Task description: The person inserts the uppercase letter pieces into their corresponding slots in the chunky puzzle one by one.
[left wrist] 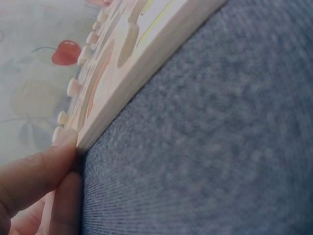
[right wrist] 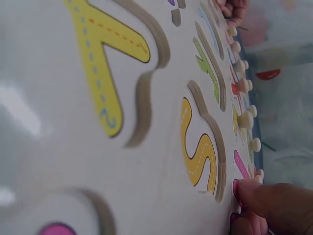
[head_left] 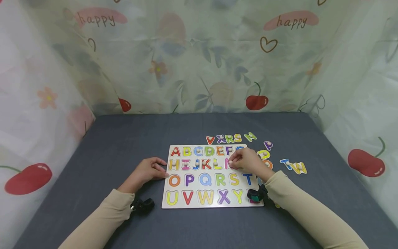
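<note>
A white wooden alphabet puzzle board (head_left: pixel 199 204) lies flat on the dark cloth, with knobbed letters in its upper rows. At the board's left edge, my left hand (head_left: pixel 151 169) holds the rim between thumb and fingers; the left wrist view shows the thumb (left wrist: pixel 44 166) on the rim. My right hand (head_left: pixel 247 160) is over the second row, just right of the L (head_left: pixel 217 164). Its thumb and fingertips pinch a pink letter piece (right wrist: pixel 236 193), mostly covered by the fingers. The printed S recess (right wrist: pixel 198 152) shows close by.
Loose V (head_left: pixel 210 140), X, R and S pieces lie behind the board, beside a green letter piece (head_left: pixel 250 137). Right of it are a P (head_left: pixel 268 145), a T (head_left: pixel 285 164), a W (head_left: pixel 299 168) and others partly behind the right arm. A patterned curtain (head_left: pixel 192 69) surrounds the table.
</note>
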A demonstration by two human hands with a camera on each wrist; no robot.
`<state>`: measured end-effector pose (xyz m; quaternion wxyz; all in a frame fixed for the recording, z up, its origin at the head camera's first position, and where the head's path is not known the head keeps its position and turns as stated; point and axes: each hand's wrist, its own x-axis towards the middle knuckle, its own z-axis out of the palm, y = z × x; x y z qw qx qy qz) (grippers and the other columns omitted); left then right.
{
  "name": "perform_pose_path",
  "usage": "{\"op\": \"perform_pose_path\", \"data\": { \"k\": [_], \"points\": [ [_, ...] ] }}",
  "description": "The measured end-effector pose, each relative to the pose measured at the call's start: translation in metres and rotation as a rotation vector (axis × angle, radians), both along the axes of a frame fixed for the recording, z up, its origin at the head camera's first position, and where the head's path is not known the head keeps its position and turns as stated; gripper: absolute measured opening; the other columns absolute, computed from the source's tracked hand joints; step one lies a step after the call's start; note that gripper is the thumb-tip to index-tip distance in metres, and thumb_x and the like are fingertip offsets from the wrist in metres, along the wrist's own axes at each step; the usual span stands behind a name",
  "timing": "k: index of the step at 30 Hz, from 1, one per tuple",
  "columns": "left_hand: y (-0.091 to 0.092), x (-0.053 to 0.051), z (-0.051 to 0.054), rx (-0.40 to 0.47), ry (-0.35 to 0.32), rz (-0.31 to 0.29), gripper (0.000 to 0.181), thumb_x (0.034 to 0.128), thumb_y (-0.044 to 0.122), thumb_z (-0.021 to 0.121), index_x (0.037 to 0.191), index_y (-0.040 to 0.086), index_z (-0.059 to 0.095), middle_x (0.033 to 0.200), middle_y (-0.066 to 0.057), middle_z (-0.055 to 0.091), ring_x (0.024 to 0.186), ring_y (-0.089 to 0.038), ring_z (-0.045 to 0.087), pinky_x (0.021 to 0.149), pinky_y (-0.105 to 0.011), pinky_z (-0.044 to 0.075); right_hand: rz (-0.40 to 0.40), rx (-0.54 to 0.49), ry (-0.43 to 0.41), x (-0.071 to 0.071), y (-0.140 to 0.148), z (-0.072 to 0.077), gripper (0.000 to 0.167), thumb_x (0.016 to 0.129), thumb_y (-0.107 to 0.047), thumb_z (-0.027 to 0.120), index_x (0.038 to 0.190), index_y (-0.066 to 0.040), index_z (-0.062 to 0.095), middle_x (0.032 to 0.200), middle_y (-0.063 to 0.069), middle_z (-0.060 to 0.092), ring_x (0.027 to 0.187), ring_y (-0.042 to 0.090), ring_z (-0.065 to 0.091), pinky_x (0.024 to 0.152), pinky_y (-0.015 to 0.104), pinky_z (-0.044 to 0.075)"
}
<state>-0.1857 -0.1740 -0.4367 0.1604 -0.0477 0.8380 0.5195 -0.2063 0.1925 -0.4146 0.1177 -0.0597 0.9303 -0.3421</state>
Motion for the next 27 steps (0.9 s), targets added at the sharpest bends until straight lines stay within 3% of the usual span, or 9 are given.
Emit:
{"op": "perform_pose_path", "data": {
  "k": [9,19,27],
  "points": [
    [0.0,-0.001,0.0,-0.008,0.003,0.003,0.047,0.0731,0.009,0.084,0.114,0.001,0.061,0.078,-0.004,0.068,0.067,-0.011,0.062,0.062,-0.024,0.05,0.028,0.038,-0.061,-0.004,0.001,0.001,0.011,0.084,-0.02,0.076,0.087,-0.011,0.07,0.078,0.002,0.065,0.069,0.015,0.057,0.063,0.027,0.044],
    [0.0,0.0,-0.002,-0.008,0.003,0.002,0.048,0.0728,0.008,0.084,0.114,0.0,0.06,0.079,-0.004,0.068,0.068,-0.011,0.063,0.062,-0.025,0.05,0.03,-0.017,-0.153,-0.013,0.003,-0.002,0.018,0.083,-0.019,0.077,0.091,-0.008,0.066,0.077,0.003,0.061,0.071,0.016,0.055,0.065,0.028,0.043],
    [0.0,-0.001,-0.002,-0.008,0.001,0.006,0.049,0.0726,0.011,0.085,0.114,0.001,0.061,0.079,-0.004,0.068,0.067,-0.011,0.062,0.062,-0.025,0.05,0.042,-0.073,-0.121,-0.012,0.008,-0.004,0.025,0.08,-0.02,0.08,0.098,-0.008,0.066,0.082,0.003,0.061,0.074,0.016,0.057,0.067,0.027,0.045]
  ]
}}
